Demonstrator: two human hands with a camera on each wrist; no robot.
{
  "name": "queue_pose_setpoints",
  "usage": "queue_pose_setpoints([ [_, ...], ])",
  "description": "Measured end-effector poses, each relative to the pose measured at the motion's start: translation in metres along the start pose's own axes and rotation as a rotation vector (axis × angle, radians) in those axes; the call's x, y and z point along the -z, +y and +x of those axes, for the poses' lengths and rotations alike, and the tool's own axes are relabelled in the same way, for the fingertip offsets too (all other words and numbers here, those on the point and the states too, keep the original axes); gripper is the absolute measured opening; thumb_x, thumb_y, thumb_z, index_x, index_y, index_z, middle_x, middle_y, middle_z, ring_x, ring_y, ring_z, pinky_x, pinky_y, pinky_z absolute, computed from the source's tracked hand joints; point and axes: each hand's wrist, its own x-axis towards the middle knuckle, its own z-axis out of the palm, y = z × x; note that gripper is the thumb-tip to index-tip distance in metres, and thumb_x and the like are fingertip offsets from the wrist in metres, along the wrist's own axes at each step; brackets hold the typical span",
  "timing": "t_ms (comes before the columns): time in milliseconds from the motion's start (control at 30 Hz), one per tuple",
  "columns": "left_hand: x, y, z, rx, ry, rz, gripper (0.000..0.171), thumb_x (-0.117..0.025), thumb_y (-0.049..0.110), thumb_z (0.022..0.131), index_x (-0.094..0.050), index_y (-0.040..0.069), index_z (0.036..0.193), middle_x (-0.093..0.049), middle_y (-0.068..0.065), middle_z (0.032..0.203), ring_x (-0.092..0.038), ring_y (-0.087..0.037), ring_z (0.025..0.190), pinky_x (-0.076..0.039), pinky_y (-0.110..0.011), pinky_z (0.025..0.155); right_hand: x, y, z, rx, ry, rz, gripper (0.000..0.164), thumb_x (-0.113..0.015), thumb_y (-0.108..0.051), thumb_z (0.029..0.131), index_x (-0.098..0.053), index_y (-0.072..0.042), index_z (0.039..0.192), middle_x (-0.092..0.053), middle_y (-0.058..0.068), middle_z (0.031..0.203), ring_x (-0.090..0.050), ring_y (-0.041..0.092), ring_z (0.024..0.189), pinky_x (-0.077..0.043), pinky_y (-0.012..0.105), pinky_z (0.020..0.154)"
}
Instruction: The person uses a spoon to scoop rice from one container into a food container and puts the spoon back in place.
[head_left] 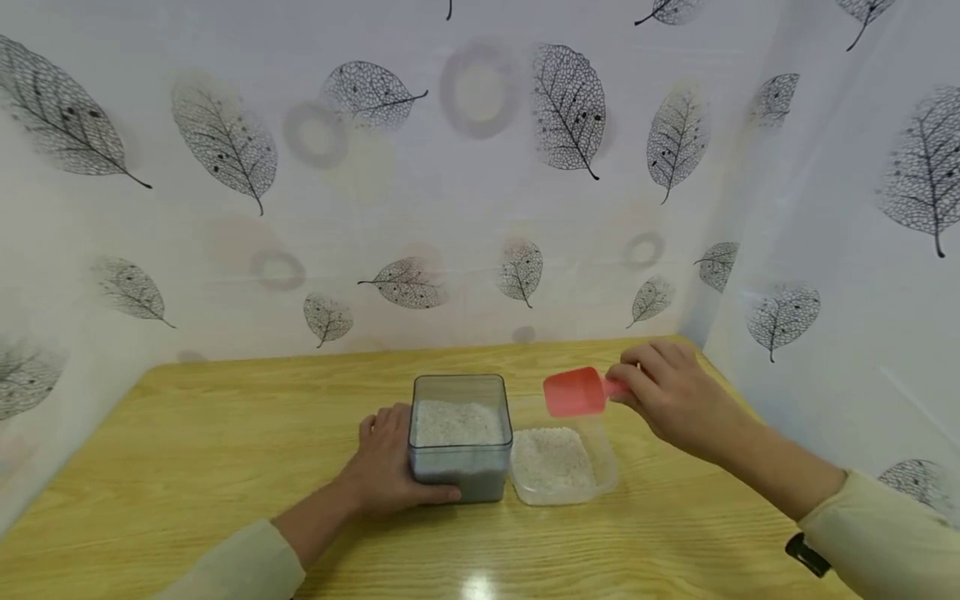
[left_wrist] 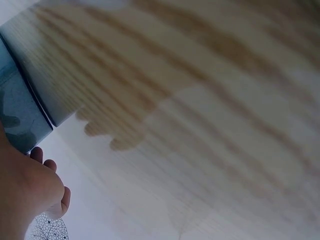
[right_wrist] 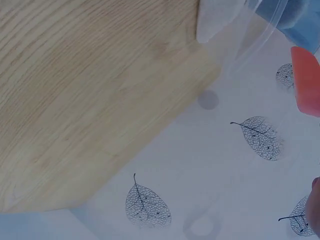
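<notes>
My left hand (head_left: 390,471) holds a smoky-grey clear square container (head_left: 461,477) from its left side, thumb along the front and fingers towards the back. Fine white grains, rice-like, fill much of it. The left wrist view catches the hand (left_wrist: 32,182) beside the container's wall (left_wrist: 25,100). My right hand (head_left: 667,396) pinches the handle of a red scoop (head_left: 576,393), raised above a low clear plastic box (head_left: 606,471) with more white grains (head_left: 553,462) in it. In the right wrist view the scoop (right_wrist: 306,82) shows at the right edge, the hand mostly out of frame.
Both containers stand side by side on a wood-grain table (head_left: 225,450). A white curtain (head_left: 420,208) printed with dark leaves hangs behind the table and along its sides. A dark band (head_left: 807,554) shows by the right sleeve.
</notes>
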Motion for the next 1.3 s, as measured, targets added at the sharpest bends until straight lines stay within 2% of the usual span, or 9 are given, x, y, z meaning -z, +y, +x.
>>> queue_pose_setpoints([
  [200,0.0,0.0,0.0,-0.01,0.018,0.011,0.113,-0.074,0.086,0.054,-0.042,0.011,0.132,-0.05,0.0,0.114,-0.044,-0.02,0.107,-0.027,-0.048,0.099,0.006,-0.007,0.024,-0.066,0.027,0.002,0.042,-0.039,-0.035,0.108,-0.065,-0.004,0.097,-0.058,0.011,0.094,-0.05,0.03,0.085,-0.033,0.042,0.071],
  [333,0.0,0.0,-0.001,-0.025,0.036,0.024,0.112,-0.074,0.085,0.054,-0.044,0.009,0.13,-0.05,-0.001,0.114,-0.045,-0.021,0.106,-0.028,-0.049,0.097,0.006,-0.016,0.043,-0.082,-0.013,0.031,0.045,-0.035,-0.038,0.109,-0.064,-0.005,0.099,-0.057,0.009,0.098,-0.049,0.028,0.09,-0.034,0.042,0.076],
  [500,0.002,-0.001,-0.001,-0.01,0.031,0.016,0.112,-0.075,0.084,0.054,-0.044,0.009,0.13,-0.05,-0.001,0.114,-0.044,-0.02,0.106,-0.027,-0.049,0.098,-0.002,-0.026,0.065,-0.011,-0.091,0.038,0.046,-0.03,-0.038,0.109,-0.062,-0.006,0.102,-0.054,0.006,0.101,-0.047,0.025,0.091,-0.031,0.039,0.076],
  [667,0.0,0.001,0.0,-0.018,0.011,-0.001,0.111,-0.073,0.086,0.055,-0.044,0.01,0.131,-0.049,0.0,0.114,-0.043,-0.021,0.108,-0.027,-0.049,0.098,-0.01,-0.033,0.078,0.055,-0.137,0.021,0.045,-0.03,-0.04,0.109,-0.061,-0.008,0.102,-0.054,0.004,0.101,-0.048,0.024,0.092,-0.034,0.037,0.077],
  [733,0.0,0.001,0.0,-0.016,0.002,0.002,0.112,-0.07,0.088,0.055,-0.043,0.011,0.132,-0.049,0.0,0.115,-0.043,-0.02,0.109,-0.027,-0.048,0.098,-0.011,-0.036,0.083,0.081,-0.164,0.02,0.038,-0.036,-0.038,0.108,-0.061,-0.009,0.103,-0.054,0.004,0.102,-0.048,0.024,0.094,-0.037,0.037,0.079],
  [833,0.002,0.0,-0.003,0.001,0.01,0.013,0.113,-0.07,0.089,0.054,-0.043,0.011,0.132,-0.049,0.001,0.116,-0.043,-0.02,0.11,-0.027,-0.047,0.097,-0.013,-0.041,0.092,0.124,-0.229,-0.001,0.023,-0.052,-0.033,0.102,-0.061,-0.012,0.106,-0.053,0.003,0.104,-0.048,0.024,0.097,-0.038,0.036,0.082],
  [967,0.002,-0.002,-0.005,0.018,0.019,0.025,0.114,-0.071,0.088,0.054,-0.043,0.012,0.132,-0.049,0.001,0.115,-0.043,-0.02,0.109,-0.027,-0.047,0.097,-0.013,-0.044,0.106,0.175,-0.29,-0.053,0.023,-0.067,-0.033,0.093,-0.061,-0.015,0.106,-0.052,0.001,0.101,-0.045,0.022,0.096,-0.037,0.035,0.082],
  [1133,0.0,-0.001,-0.002,0.017,0.005,0.029,0.113,-0.069,0.091,0.054,-0.042,0.013,0.132,-0.049,0.002,0.114,-0.043,-0.019,0.108,-0.026,-0.047,0.097,-0.012,-0.044,0.122,0.251,-0.351,-0.115,0.016,-0.07,-0.027,0.094,-0.061,-0.016,0.101,-0.051,0.001,0.098,-0.042,0.02,0.09,-0.035,0.033,0.08],
  [1300,0.0,0.0,-0.001,0.015,-0.001,0.02,0.111,-0.07,0.089,0.055,-0.042,0.013,0.131,-0.049,0.002,0.114,-0.043,-0.019,0.108,-0.027,-0.048,0.097,-0.014,-0.05,0.135,0.338,-0.427,-0.185,0.008,-0.067,-0.016,0.095,-0.062,-0.017,0.102,-0.054,0.001,0.102,-0.045,0.02,0.093,-0.039,0.032,0.083],
])
